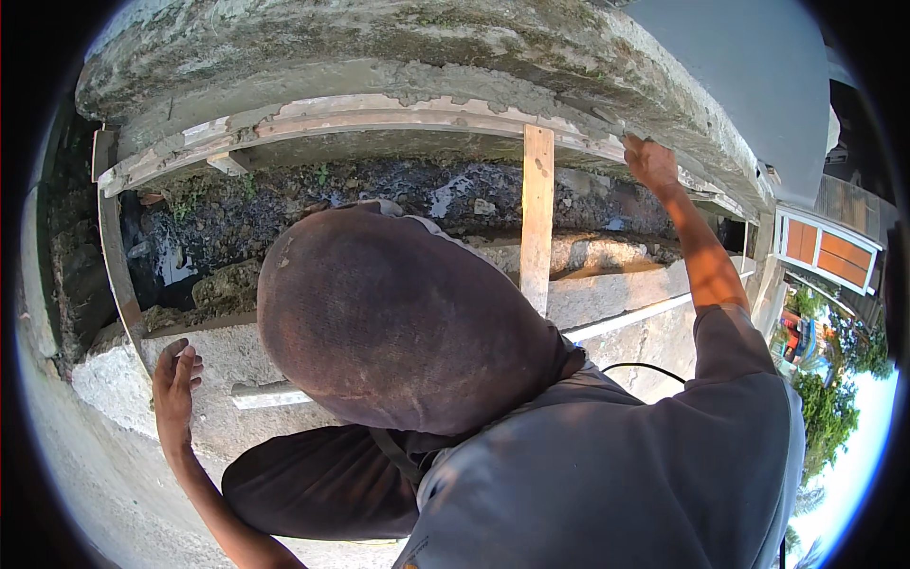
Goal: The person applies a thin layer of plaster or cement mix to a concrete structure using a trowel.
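My right hand (651, 163) is closed around what looks like a small trowel (607, 118); the fist hides its handle. Its grey end rests at the wet mortar (445, 83) along the foot of the rough concrete wall (332, 38). A long mortar-smeared wooden form board (379, 116) edges this strip, just below the hand. My left hand (175, 384), holding nothing, hangs with fingers stretched out beside a narrow wooden strip (118, 256) and the concrete ledge (223, 356). My bent knee in dark brown cloth (398, 313) covers the middle of the view.
An upright-looking wooden brace (536, 209) spans from the form board to the near ledge. Between them runs a ditch (313, 185) with dark water, stones and small plants. A pale block (270, 394) lies by my knee. An orange-paned window frame (827, 248) stands at the right.
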Available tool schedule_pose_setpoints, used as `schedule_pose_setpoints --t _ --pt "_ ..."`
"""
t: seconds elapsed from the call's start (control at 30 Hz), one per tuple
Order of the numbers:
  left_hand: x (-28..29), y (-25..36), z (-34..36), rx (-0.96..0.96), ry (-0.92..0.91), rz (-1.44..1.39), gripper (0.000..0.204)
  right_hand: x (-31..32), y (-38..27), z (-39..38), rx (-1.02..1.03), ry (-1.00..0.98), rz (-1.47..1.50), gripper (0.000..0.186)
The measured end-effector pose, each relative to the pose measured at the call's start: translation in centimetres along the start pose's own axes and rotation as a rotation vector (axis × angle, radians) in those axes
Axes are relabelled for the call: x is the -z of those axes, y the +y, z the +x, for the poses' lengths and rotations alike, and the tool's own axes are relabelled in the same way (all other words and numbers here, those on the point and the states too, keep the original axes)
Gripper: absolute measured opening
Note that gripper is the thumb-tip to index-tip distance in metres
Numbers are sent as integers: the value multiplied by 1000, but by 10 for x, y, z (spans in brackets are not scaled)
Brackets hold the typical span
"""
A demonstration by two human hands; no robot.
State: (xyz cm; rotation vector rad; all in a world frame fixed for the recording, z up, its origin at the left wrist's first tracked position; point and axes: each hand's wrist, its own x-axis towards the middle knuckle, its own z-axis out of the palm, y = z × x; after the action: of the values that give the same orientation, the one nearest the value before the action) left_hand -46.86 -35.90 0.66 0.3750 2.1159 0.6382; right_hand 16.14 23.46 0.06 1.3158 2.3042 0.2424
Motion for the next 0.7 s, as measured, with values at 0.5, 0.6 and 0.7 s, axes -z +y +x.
schedule_pose_setpoints --t 0.5,0.6,0.7 --pt "3 5 -1 -34 -33 -4 55 46 -94 11 195 9 -18 31" --pt "3 6 -4 -23 -7 -25 53 60 -114 9 196 123 67 31" --pt "4 1 -4 -17 -21 -43 52 60 -140 30 230 88 53 31"
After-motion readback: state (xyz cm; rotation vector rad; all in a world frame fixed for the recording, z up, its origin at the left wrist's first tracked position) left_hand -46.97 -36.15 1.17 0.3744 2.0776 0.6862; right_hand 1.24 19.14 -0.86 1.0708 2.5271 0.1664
